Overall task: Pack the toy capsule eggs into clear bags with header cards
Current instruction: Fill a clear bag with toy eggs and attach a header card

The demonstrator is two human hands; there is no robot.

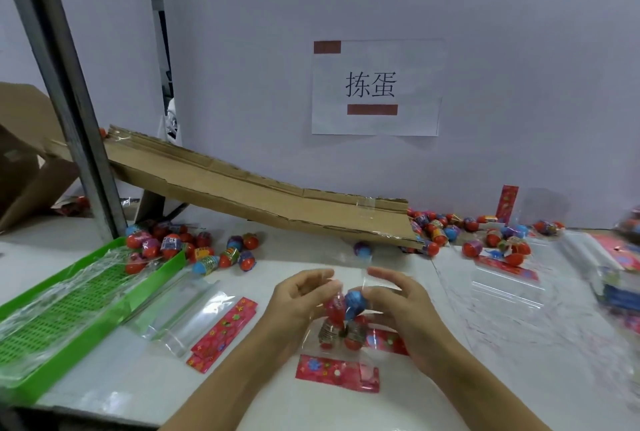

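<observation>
toy capsule eggs [341, 321], about four, in one clear bag [346, 295] pinched between two hands, left [298, 295] and right [398, 306]

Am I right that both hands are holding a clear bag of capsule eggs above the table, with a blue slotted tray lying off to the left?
Not quite: the head view shows the slotted tray is green, not blue. The rest holds: the left hand and right hand hold the clear bag of capsule eggs above the table.
</observation>
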